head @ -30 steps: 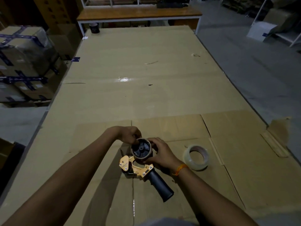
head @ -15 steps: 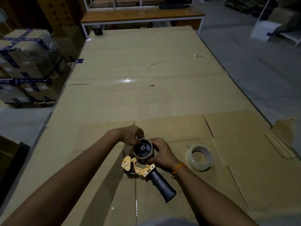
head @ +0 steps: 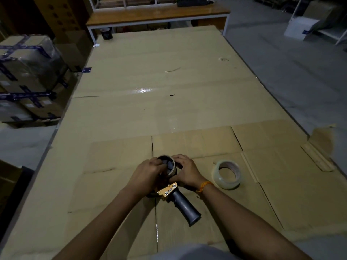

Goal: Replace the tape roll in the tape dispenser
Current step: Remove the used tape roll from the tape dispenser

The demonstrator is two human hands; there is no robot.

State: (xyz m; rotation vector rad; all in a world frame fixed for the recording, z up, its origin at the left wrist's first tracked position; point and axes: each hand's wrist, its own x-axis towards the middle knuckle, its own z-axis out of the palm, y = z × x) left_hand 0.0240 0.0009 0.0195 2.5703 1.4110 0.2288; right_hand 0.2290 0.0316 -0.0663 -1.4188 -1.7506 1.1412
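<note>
Both hands, left hand (head: 145, 175) and right hand (head: 185, 172), grip the tape dispenser (head: 173, 192) hub, apparently holding a spent core; jerking may topple it.

Head view. Both forearms bare to the lower frame edge; no sleeves in view, no gloves. Left hand (head: 145, 174) bare, no ring or band visible. Right hand (head: 187, 170) bare; orange thread bracelet (head: 203, 186) tied around the right wrist, strands twisted, fitting loosely. Grey garment (head: 193, 253), pale and plain, shows at bottom centre. Lighting dim; finer detail unreadable.
</note>
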